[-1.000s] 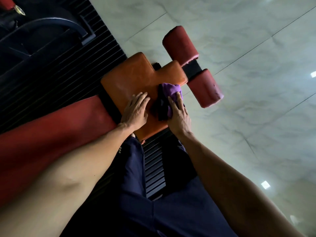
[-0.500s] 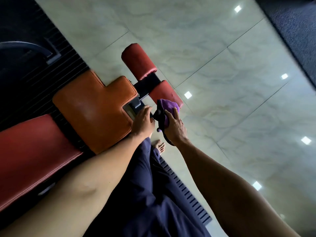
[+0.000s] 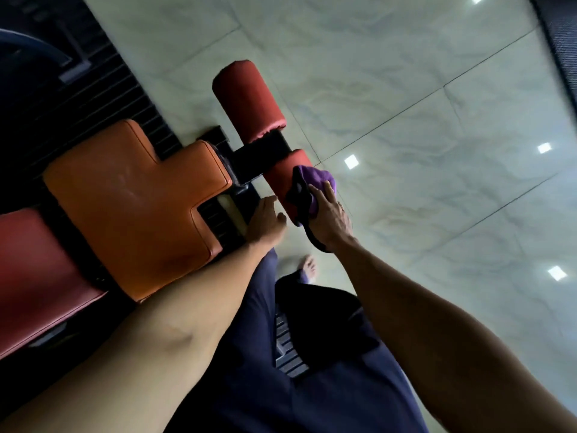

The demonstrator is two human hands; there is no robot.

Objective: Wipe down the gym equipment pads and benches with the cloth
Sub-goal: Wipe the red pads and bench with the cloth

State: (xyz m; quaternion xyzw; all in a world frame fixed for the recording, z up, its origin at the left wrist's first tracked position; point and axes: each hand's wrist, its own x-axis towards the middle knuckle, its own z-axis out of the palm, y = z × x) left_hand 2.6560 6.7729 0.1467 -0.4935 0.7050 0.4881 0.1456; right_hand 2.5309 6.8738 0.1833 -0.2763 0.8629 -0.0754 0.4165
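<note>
An orange T-shaped seat pad [image 3: 134, 201] lies left of centre, with a red bench pad [image 3: 37, 270] at the lower left. Beyond the seat, two red foam rollers sit on a black bar: the far roller [image 3: 246, 101] is bare. My right hand [image 3: 327, 214] presses a purple cloth [image 3: 315, 182] onto the near roller [image 3: 281, 179], covering most of it. My left hand [image 3: 265, 220] hovers just left of that roller, fingers together, holding nothing that I can see.
Pale marble floor tiles [image 3: 421, 151] fill the right side. A black ribbed mat [image 3: 103, 85] lies beyond the bench. A dark carpet edge [image 3: 562, 32] shows at the top right. My dark trousers and a bare foot [image 3: 309, 267] are below the hands.
My right hand carried the purple cloth from the orange seat pad to the near red roller. My left hand left the seat pad and followed toward the roller.
</note>
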